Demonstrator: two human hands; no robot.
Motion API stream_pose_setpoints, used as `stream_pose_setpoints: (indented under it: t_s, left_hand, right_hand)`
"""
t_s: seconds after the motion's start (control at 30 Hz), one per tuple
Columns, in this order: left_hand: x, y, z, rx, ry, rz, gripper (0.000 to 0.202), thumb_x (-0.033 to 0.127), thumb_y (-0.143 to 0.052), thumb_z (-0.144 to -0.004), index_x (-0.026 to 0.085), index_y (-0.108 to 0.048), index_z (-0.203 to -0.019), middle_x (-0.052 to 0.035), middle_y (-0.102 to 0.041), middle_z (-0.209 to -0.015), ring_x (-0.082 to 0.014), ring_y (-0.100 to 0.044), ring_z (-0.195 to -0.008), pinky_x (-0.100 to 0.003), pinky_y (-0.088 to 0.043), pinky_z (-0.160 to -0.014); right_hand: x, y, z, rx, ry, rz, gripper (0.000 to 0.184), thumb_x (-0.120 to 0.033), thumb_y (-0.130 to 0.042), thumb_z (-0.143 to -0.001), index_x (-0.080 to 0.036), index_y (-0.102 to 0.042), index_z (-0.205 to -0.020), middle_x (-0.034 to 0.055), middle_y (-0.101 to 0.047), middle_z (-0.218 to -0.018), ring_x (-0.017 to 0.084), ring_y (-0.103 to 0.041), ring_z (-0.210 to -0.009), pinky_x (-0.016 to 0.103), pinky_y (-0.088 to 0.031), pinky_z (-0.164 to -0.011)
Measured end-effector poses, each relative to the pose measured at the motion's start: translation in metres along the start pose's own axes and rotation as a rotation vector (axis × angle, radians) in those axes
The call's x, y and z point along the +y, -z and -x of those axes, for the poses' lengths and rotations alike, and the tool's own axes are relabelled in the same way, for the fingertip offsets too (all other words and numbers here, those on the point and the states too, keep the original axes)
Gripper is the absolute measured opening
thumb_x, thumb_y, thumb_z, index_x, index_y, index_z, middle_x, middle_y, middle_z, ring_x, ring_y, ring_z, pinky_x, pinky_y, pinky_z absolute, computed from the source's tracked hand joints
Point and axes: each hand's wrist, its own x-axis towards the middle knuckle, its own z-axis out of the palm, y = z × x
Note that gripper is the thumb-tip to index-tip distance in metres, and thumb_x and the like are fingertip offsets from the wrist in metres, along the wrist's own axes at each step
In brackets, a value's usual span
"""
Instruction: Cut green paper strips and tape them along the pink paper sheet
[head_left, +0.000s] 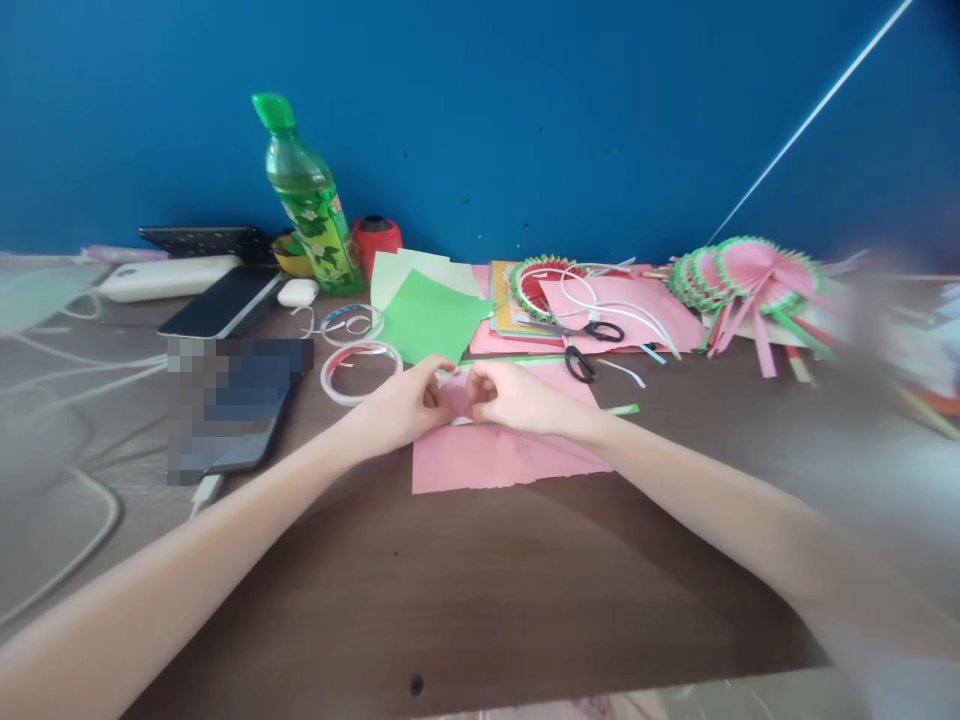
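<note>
A sheet of pink paper [510, 462] with an uneven near edge lies on the brown table. Over its upper left part, my left hand [409, 400] curls its fingers and thumb together. Close beside it, my right hand [510, 392] is closed in a pinch, its fingertips facing the left ones. Small white bits show around the fingertips, too small to name. Green edging runs along the paper's far side, and the end of a green strip [621, 410] sticks out beyond my right wrist. To the left of my left hand lies a roll of tape [328, 385].
Black-handled scissors [580, 365] rest behind my right hand near white strips. Green paper [431, 318], a green bottle [319, 225] and a red spool [377, 238] stand or lie farther back. A phone [255, 400] is at left, folded paper decorations [757, 280] at right.
</note>
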Motion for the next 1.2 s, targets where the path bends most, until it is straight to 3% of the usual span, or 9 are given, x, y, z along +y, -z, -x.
stream_pose_setpoints:
  t_s: [0.37, 1.03, 1.2]
  left_hand:
    - [-0.002, -0.003, 0.001, -0.017, -0.019, -0.026, 0.044, 0.026, -0.052, -0.070, 0.018, -0.045, -0.112, 0.0030, -0.054, -0.064, -0.0144, -0.052, -0.057, -0.026, -0.037, -0.055]
    - [-0.001, -0.004, 0.001, 0.000, -0.044, -0.039, 0.045, 0.021, -0.052, -0.069, 0.018, -0.043, -0.113, 0.0052, -0.052, -0.062, -0.0122, -0.051, -0.055, -0.024, -0.038, -0.053]
    - [-0.003, -0.005, 0.001, 0.001, -0.037, -0.047, 0.046, 0.021, -0.053, -0.069, 0.018, -0.043, -0.114, 0.0048, -0.052, -0.064, -0.0121, -0.051, -0.056, -0.024, -0.038, -0.053]
  right_hand:
    - [-0.001, -0.002, 0.001, 0.004, 0.007, -0.027, 0.010, -0.014, -0.051, -0.067, -0.019, -0.043, -0.070, 0.0003, -0.055, -0.072, 0.014, -0.055, -0.068, 0.025, -0.040, -0.058]
    - [0.003, -0.004, 0.003, 0.061, 0.058, 0.175, 0.007, -0.019, -0.050, -0.072, -0.019, -0.043, -0.072, 0.0003, -0.056, -0.073, 0.012, -0.051, -0.064, 0.025, -0.037, -0.056]
    - [0.007, 0.000, 0.006, 0.071, 0.017, 0.280, 0.013, -0.029, -0.054, -0.073, -0.019, -0.045, -0.075, -0.0002, -0.058, -0.074, 0.012, -0.050, -0.062, 0.025, -0.034, -0.053]
